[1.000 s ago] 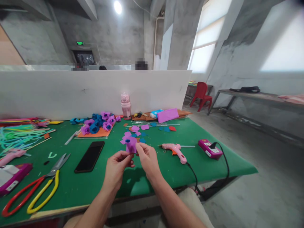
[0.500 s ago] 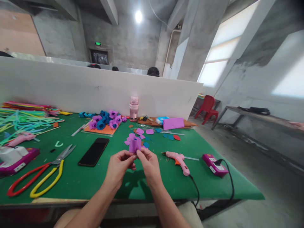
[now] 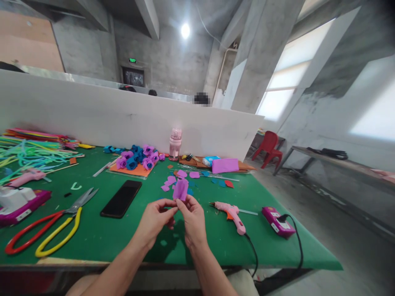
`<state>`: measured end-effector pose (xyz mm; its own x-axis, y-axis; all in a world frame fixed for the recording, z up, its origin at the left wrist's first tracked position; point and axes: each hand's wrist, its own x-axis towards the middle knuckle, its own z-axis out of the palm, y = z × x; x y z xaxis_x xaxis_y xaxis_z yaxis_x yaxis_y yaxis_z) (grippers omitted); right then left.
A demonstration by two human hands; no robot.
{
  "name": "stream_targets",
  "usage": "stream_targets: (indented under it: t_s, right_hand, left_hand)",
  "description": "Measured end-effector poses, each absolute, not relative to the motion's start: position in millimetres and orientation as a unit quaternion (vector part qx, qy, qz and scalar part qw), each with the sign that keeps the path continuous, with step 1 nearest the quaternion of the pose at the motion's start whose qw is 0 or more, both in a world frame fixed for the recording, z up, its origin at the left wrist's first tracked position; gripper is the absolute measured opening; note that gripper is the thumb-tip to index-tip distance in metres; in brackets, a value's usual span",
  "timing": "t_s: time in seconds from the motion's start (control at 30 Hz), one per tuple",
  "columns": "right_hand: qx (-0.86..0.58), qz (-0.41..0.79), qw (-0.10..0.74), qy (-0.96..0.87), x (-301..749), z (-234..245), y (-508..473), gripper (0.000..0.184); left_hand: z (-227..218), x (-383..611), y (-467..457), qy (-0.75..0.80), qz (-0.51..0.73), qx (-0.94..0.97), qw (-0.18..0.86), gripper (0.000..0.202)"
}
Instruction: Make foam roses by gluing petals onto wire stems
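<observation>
Over the green table, a purple crepe-paper flower (image 3: 180,189) stands upright between my fingertips. My right hand (image 3: 195,220) pinches its lower edge between thumb and fingers. At the left side of that base, my left hand (image 3: 156,220) is closed, thumb and forefinger tips meeting against the paper. The fingers hide the bottom of the flower. Loose purple petals (image 3: 171,180) lie just behind it, with blue and red scraps nearby. To the right of my hands rests a pink glue gun (image 3: 231,213) with a clear glue stick in its back.
Left of my hands are a black phone (image 3: 121,199), red-and-yellow-handled scissors (image 3: 74,209) and a second glue gun (image 3: 28,177). Finished purple and blue flowers (image 3: 135,157) sit on orange paper. A pink bottle (image 3: 175,144) stands by the white partition (image 3: 210,127). A power strip (image 3: 277,222) lies right.
The purple flower has turned and tilted slightly right in my fingers. My right hand has shifted a little, and the view has moved slightly.
</observation>
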<state>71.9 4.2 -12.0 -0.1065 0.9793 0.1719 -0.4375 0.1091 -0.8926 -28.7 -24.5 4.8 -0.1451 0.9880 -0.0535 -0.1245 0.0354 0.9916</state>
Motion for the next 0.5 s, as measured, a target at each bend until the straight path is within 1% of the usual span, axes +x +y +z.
stream_targets:
  t_s: [0.1, 0.2, 0.33, 0.5]
  right_hand:
    - [-0.302, 0.595, 0.6, -0.442, 75, -9, 5, 0.018]
    - [-0.3, 0.633, 0.568, -0.432, 75, -7, 2, 0.019]
    - [-0.277, 0.709, 0.507, -0.405, 71, -8, -5, 0.025]
    - [-0.263, 0.73, 0.494, -0.393, 70, -9, -9, 0.026]
  left_hand:
    - [7, -38, -22, 0.52, 0.573, 0.424, 0.47, 0.031]
    - [12, -47, -20, 0.501, 0.62, 0.413, 0.44, 0.028]
    - [16, -51, -18, 0.473, 0.632, 0.4, 0.466, 0.026]
    - [13, -51, -16, 0.462, 0.632, 0.384, 0.49, 0.022]
